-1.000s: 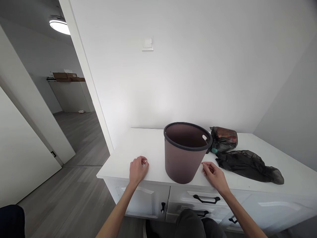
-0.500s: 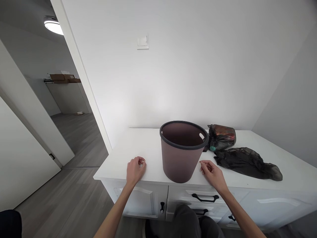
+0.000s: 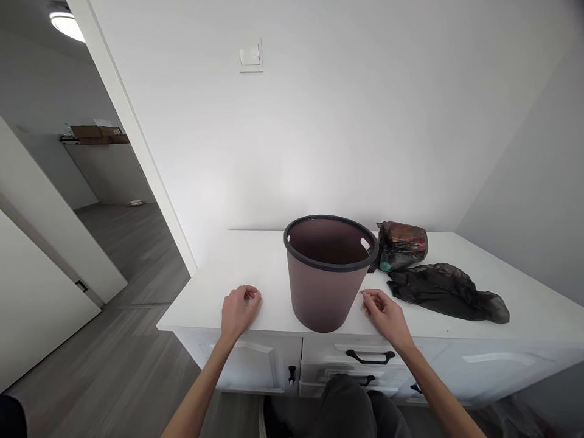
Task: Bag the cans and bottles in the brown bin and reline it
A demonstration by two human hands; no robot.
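A mauve plastic trash can (image 3: 320, 298) with a black rim ring stands upright near the front edge of a white cabinet top (image 3: 210, 304). To its left, my left hand (image 3: 240, 309) rests on the surface with fingers curled and thumb bent in, nothing in them. My right hand (image 3: 385, 316) lies just right of the can, fingers loosely curled together and nothing visible inside. Neither hand appears to touch the can. Beyond the right hand is a crumpled black plastic bag (image 3: 449, 293). Behind that sits a roll-shaped bundle wrapped in thin black plastic (image 3: 404, 243).
The cabinet front has black drawer handles (image 3: 370, 358) below the top. A white wall with a light switch (image 3: 250, 56) rises behind. At left a doorway with a white door (image 3: 41, 304) shows another room holding cardboard boxes (image 3: 98, 134).
The camera view has shifted slightly, so everything appears a little further left and up. Both hands, the trash can and the bags keep their places on the cabinet top.
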